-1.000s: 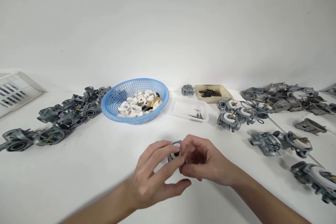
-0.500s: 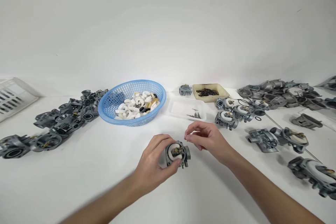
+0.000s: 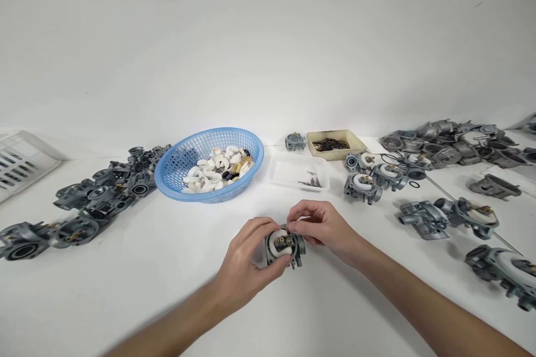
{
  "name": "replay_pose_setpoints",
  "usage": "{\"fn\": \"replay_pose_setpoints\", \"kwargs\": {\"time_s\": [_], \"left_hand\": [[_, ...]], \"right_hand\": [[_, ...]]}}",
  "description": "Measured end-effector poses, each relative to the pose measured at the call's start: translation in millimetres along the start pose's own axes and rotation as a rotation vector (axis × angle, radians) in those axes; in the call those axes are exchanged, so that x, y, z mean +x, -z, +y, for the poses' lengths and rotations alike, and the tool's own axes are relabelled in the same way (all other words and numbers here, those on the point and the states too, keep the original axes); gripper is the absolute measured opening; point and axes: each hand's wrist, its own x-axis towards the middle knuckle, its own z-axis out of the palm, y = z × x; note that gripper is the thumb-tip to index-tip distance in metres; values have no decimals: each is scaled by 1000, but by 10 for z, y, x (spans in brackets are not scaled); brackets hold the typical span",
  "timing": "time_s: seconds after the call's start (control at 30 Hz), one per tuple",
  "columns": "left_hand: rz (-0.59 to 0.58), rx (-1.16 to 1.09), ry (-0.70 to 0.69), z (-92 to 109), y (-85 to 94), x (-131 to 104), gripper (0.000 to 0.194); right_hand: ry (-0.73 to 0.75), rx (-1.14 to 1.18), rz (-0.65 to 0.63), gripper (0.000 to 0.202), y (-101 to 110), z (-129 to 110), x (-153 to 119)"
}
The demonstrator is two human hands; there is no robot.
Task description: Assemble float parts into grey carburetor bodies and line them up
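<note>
Thumb and fingers of my left hand (image 3: 251, 254) are wrapped round a grey metal carburetor (image 3: 298, 246) on the white table. A white C-shaped float (image 3: 274, 250) sits in its open face, around brass parts in the middle. My right hand (image 3: 320, 227) is pinched at the carburetor's upper right edge, thumb against forefinger. Whatever lies between those fingertips is too small to make out. Beyond the hands, a shallow clear tray (image 3: 285, 172) contains several thin metal pins (image 3: 312, 182).
A blue basket (image 3: 167, 183) of floats stands behind on the left, beside piled carburetors (image 3: 100, 195). A beige box (image 3: 355, 148) holds black rings. Right of my arm lie carburetors with floats (image 3: 477, 215), a thin rod (image 3: 439, 188) and grey metal bowls (image 3: 448, 145).
My right hand has moved left and slightly down, bringing its pinched fingertips onto the carburetor's edge. My left hand keeps its hold on the carburetor.
</note>
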Motion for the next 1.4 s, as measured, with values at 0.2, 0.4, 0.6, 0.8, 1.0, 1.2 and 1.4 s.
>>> {"fn": "replay_pose_setpoints", "kwargs": {"time_s": [0.2,0.4,0.6,0.8,1.0,1.2,1.4], "left_hand": [[-31,-30,35,14,9,8,33],[-33,-29,24,4,4,-3,33],[-28,-18,18,-10,0,-6,34],[-12,2,7,-23,-9,-4,33],[-9,7,-5,-15,1,-5,33],[-15,3,-3,-7,6,1,32],[2,21,-21,-7,-5,2,31]], "right_hand": [[-13,4,-9,19,16,3,23],[-22,-1,-10,20,15,6,15],[-43,-7,-1,21,21,-5,14],[-14,-77,47,23,-21,-41,-12],[11,-128,65,28,-43,-40,-36],[61,-232,59,24,-37,-41,-34],[47,-240,73,30,-55,-69,-28]]}}
